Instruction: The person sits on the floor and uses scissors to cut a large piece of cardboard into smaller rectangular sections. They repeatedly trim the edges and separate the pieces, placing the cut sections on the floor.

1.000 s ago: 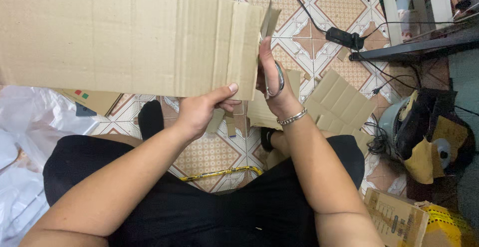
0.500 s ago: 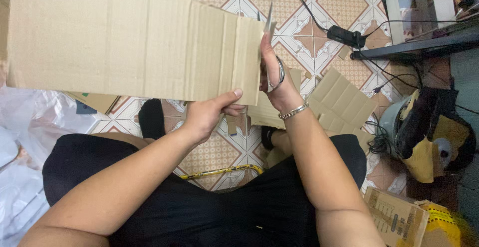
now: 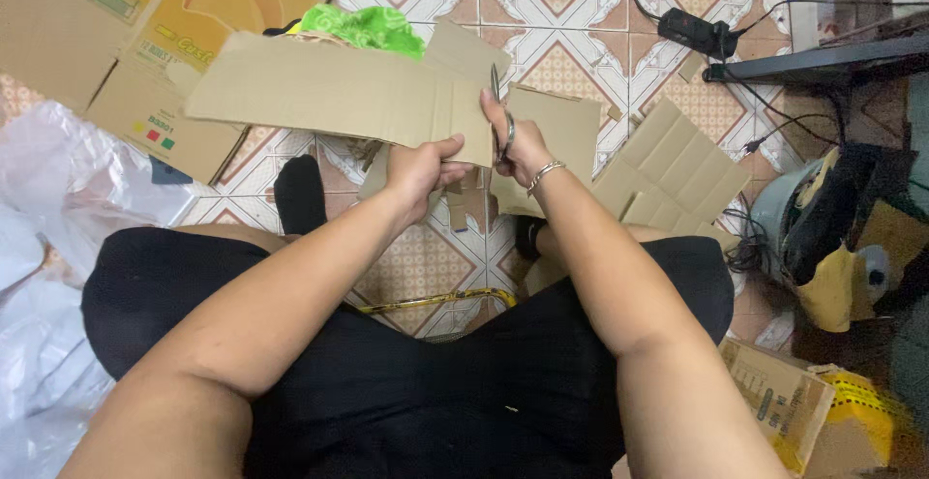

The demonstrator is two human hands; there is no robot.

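While the left hand (image 3: 418, 171) pinches the cardboard sheet (image 3: 339, 92), the right hand (image 3: 518, 140), just beside that sheet's edge, grips scissors (image 3: 503, 126).

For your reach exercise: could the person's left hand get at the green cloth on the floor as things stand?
Probably not right away: the left hand grips the cardboard sheet, which lies between it and the green cloth.

A plain brown corrugated cardboard sheet (image 3: 339, 92) is held roughly flat above the tiled floor, pinched at its right end, with metal scissors (image 3: 501, 126) set upright at that same edge.
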